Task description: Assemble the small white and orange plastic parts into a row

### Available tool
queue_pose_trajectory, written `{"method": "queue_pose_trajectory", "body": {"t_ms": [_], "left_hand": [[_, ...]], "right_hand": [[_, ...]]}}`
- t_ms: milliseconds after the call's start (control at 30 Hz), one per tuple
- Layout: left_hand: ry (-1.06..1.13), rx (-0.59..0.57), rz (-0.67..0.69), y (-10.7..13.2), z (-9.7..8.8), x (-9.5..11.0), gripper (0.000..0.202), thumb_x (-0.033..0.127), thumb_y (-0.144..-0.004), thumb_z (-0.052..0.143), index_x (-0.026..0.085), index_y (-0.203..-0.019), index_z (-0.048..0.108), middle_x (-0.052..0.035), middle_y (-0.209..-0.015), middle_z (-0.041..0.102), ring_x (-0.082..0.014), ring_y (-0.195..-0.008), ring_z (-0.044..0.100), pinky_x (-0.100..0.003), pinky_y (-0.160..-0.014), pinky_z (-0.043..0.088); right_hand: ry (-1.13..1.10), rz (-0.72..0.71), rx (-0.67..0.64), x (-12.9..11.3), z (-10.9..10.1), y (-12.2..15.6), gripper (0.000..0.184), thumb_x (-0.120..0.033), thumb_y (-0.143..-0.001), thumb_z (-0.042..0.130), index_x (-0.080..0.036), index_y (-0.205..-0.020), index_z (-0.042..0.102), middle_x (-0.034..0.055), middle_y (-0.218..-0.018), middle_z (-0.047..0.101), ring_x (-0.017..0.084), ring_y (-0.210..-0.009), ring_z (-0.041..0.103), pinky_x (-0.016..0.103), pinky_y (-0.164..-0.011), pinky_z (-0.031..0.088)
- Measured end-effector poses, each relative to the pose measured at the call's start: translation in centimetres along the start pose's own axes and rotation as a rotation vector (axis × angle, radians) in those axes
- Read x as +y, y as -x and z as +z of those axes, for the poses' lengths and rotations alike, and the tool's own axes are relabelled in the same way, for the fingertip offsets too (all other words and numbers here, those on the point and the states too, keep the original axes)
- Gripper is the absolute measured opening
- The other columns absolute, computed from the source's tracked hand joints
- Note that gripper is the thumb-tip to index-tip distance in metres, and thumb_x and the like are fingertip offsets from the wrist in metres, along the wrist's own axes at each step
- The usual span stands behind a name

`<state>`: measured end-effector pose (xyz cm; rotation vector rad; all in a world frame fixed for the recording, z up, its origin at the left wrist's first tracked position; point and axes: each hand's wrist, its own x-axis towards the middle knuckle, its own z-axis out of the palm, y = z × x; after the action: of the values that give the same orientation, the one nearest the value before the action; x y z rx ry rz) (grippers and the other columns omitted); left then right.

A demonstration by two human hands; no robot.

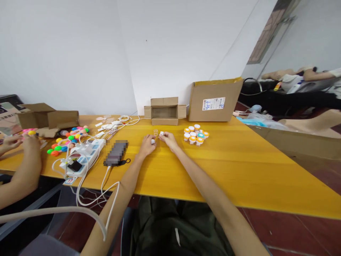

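Observation:
Both my hands rest on the yellow table [239,167] in front of a small open cardboard box [164,111]. My left hand [147,144] is curled, with a small white piece showing at its fingertips. My right hand [167,138] pinches a small white die-like cube between its fingertips. A tiny clear cup [156,132] stands just beyond the two hands. To the right sits a cluster of several small jars [195,134] with white and orange lids, one teal.
A larger cardboard box [214,100] stands behind the jars. Left of my hands lie a dark blurred device [116,153], a white power strip [84,156] with cables, and colourful plastic balls [66,139]. Another person's hands [22,142] work at the far left.

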<state>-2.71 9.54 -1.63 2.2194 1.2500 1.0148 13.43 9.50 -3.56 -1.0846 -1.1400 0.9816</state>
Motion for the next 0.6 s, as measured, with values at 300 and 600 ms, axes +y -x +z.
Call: {"method": "queue_pose_trajectory", "body": {"t_ms": [300,600], "left_hand": [[-0.06,0.035,-0.021,-0.1,-0.2,-0.2,0.026,0.008,-0.07,0.067,0.024,-0.09,0.071,-0.0068,-0.097,0.072,-0.0291,-0.101,0.064,-0.042,-0.095,0.05],[-0.257,-0.045,-0.046,0.5,-1.1,2.1,0.018,0.01,-0.075,0.061,0.022,-0.084,0.069,-0.0065,-0.091,0.072,-0.0263,-0.099,0.066,-0.037,-0.093,0.048]], "right_hand": [[0.06,-0.004,-0.121,-1.5,-2.7,4.6,0.035,-0.051,-0.067,0.08,-0.023,-0.065,0.059,0.0019,-0.071,0.072,0.02,-0.069,0.07,0.035,-0.072,0.06],[0.113,-0.036,-0.148,-2.4,-3.1,5.9,0.029,-0.047,-0.074,0.075,-0.023,-0.068,0.058,0.0002,-0.068,0.069,0.016,-0.064,0.066,0.03,-0.064,0.058]]}}
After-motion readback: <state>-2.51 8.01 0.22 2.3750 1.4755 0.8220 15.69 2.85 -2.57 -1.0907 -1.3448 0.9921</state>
